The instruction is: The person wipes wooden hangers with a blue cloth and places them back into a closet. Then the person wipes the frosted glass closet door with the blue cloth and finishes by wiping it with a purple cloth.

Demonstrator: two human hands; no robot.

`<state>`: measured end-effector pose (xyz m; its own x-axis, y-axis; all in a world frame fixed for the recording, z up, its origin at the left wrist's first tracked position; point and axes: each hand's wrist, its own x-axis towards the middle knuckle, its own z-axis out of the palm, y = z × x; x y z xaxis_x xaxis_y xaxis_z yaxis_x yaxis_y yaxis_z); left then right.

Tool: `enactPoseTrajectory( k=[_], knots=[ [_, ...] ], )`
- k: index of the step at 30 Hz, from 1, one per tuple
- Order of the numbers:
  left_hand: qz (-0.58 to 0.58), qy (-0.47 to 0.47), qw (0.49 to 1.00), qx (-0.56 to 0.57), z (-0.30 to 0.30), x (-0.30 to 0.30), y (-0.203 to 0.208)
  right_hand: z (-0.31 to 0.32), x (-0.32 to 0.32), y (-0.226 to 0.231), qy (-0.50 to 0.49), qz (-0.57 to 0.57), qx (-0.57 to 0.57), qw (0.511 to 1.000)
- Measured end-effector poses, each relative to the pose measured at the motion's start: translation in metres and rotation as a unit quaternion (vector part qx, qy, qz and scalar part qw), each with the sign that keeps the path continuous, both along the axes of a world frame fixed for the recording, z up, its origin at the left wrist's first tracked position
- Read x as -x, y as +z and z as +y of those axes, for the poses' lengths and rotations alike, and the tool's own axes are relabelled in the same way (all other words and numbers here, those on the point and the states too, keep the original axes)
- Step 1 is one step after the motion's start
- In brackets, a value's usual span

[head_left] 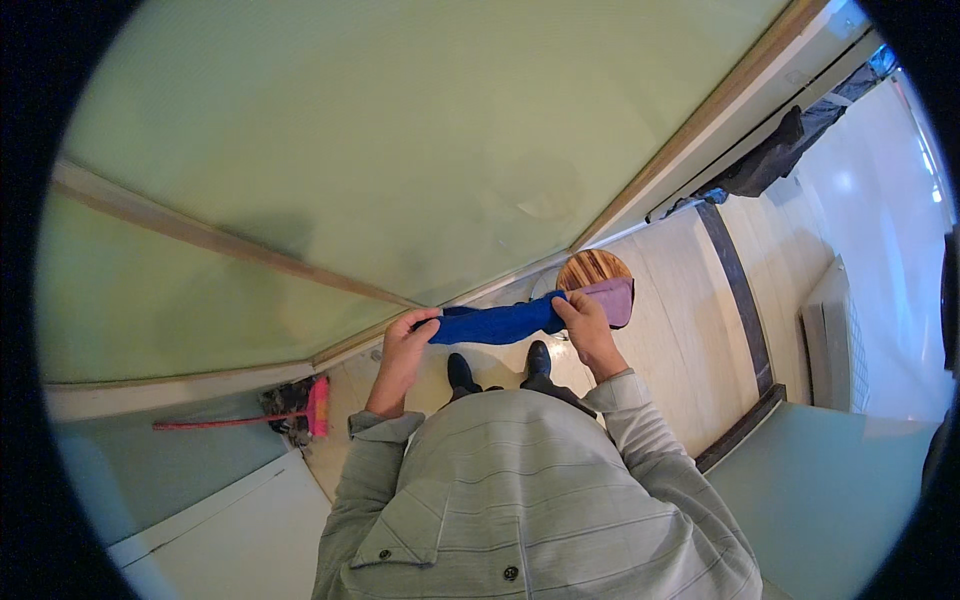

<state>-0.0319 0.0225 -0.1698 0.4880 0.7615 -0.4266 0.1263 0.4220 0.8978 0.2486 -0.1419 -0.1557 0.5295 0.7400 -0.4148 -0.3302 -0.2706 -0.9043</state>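
A length of blue cloth (pixel 490 324) is stretched level between my two hands, over my dark shoes. My left hand (pixel 402 352) pinches its left end between thumb and fingers. The other end is gripped by my right hand (pixel 590 330), thumb on top. Just beyond the right fingers is a mauve, flat piece with a dark edge (pixel 612 298). I cannot tell whether it is joined to the blue cloth or separate. Behind it shows a round stool top (pixel 592 266) of striped wood.
A pale green panelled wall (pixel 380 150) with wooden strips rises ahead. To the left, a red-handled broom (pixel 240 420) with pink bristles leans near dark clutter. On the right are a dark floor strip (pixel 735 290), a grey box-like stack (pixel 828 340) and hanging black plastic (pixel 765 165).
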Motion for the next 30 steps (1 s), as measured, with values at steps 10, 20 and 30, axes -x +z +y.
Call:
enactPoseTrajectory(
  k=[10, 20, 30],
  knots=[
    [0.114, -0.111, 0.973, -0.168, 0.011, 0.010, 0.015, 0.002, -0.019, -0.025, 0.024, -0.094, -0.052, 0.994],
    [0.296, -0.135, 0.813, -0.484, 0.000, 0.007, 0.022, -0.005, -0.006, 0.028, 0.181, -0.401, 0.012, 0.898],
    [0.257, -0.147, 0.825, -0.482, -0.008, 0.021, 0.008, -0.028, -0.018, 0.021, 0.240, -0.440, -0.020, 0.865]
  ],
)
